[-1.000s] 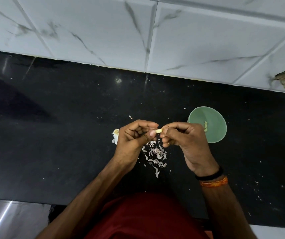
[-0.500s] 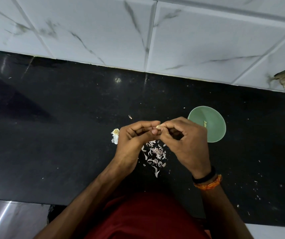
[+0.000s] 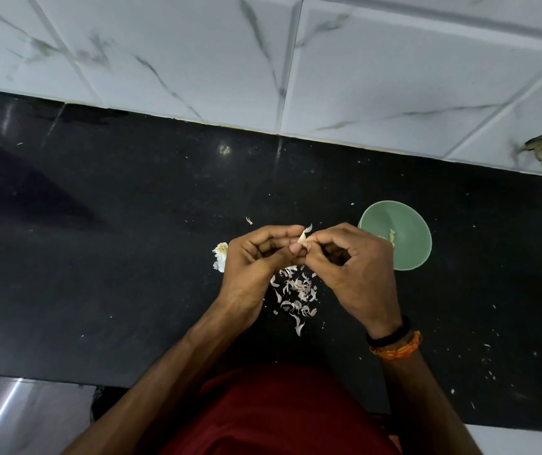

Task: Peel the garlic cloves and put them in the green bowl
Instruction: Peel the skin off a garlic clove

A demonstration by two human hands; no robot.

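A small garlic clove [image 3: 303, 238] with a flap of skin sticking up is pinched between my left hand [image 3: 256, 267] and my right hand [image 3: 351, 267], both held over the black counter [image 3: 98, 257]. The fingertips of both hands meet on the clove. The green bowl [image 3: 407, 247] stands on the counter just right of my right hand, partly hidden by it, with pale peeled cloves [image 3: 391, 235] inside. The rest of the garlic bulb [image 3: 220, 259] lies on the counter, touching the left side of my left hand.
A pile of garlic peels [image 3: 295, 292] lies on the counter under and between my hands. Small skin flecks [image 3: 489, 362] are scattered at the right. A white marbled tile wall [image 3: 263, 60] backs the counter. The counter's front edge runs near my red shirt [image 3: 279, 415].
The hands have drawn closer together and shifted slightly away from me. A flap of skin now stands up from the clove between the fingertips.
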